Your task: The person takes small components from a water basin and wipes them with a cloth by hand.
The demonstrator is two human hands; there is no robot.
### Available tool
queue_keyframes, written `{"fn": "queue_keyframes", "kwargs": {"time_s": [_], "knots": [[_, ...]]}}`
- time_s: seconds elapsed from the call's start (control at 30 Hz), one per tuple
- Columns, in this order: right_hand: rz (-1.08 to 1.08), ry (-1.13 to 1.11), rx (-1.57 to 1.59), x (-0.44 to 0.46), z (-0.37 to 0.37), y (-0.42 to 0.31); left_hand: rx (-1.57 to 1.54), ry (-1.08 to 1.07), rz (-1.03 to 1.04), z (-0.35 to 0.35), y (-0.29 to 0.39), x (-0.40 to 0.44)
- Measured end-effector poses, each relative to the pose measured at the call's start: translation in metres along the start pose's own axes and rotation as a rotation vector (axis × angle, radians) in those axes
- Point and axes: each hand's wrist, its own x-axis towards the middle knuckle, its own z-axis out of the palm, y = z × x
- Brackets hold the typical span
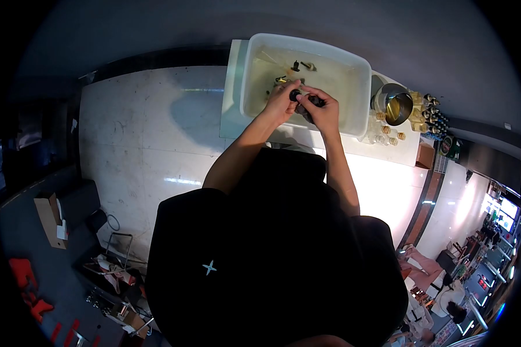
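Note:
My left hand [280, 105] and my right hand [323, 110] meet over the near side of a white plastic tub [364, 87] of cloudy, yellowish liquid. The left fingers are closed on a small black round part [295, 95], which the right thumb and fingers also touch. A dark, crumpled-looking thing [308, 113], perhaps a cloth, is gripped in my right hand; its kind is unclear. Inside the tub lie a small black fitting [296, 66], a dark and brass-coloured piece [308, 66] and another dark piece with yellow [281, 80].
Right of the tub stand a shiny metal bowl [395, 105], several small clear pieces with amber rings [386, 130], yellowish blocks [418, 113] and rows of dark-topped items [435, 122]. A cardboard box [51, 220] is at far left. People [446, 295] are at lower right.

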Motion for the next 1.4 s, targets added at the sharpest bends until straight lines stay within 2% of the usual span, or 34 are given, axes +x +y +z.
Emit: {"fn": "queue_keyframes", "kwargs": {"time_s": [0.07,0.17,0.27,0.37,0.57,0.93,1.17,1.27,1.4], "knots": [[0.000,0.038,-0.021,-0.003,0.004,-0.007,0.004,-0.001,0.004,-0.001,-0.001,0.001],[-0.169,0.079,-0.153,-0.001,0.004,-0.002,0.003,-0.012,0.012,-0.007,-0.005,0.003],[-0.234,0.135,-0.327,-0.003,0.004,-0.003,0.003,-0.002,0.002,-0.007,-0.007,0.003],[-0.234,0.201,-0.358,-0.006,0.008,-0.006,-0.010,0.002,-0.028,-0.007,-0.007,0.004],[-0.068,0.203,-0.139,-0.003,0.009,-0.002,-0.046,0.021,-0.064,-0.004,-0.005,0.003],[-0.056,0.215,-0.051,-0.001,0.006,0.004,-0.198,-0.030,-0.091,-0.016,-0.004,0.010],[-0.031,0.126,0.077,-0.003,0.004,-0.004,-0.114,0.009,-0.067,-0.013,-0.001,0.005],[-0.058,0.120,0.028,-0.005,0.007,-0.005,0.003,0.059,-0.005,-0.004,0.001,0.000],[-0.252,0.123,-0.244,-0.004,0.006,0.000,0.079,0.025,0.039,-0.006,-0.004,0.002]]}}
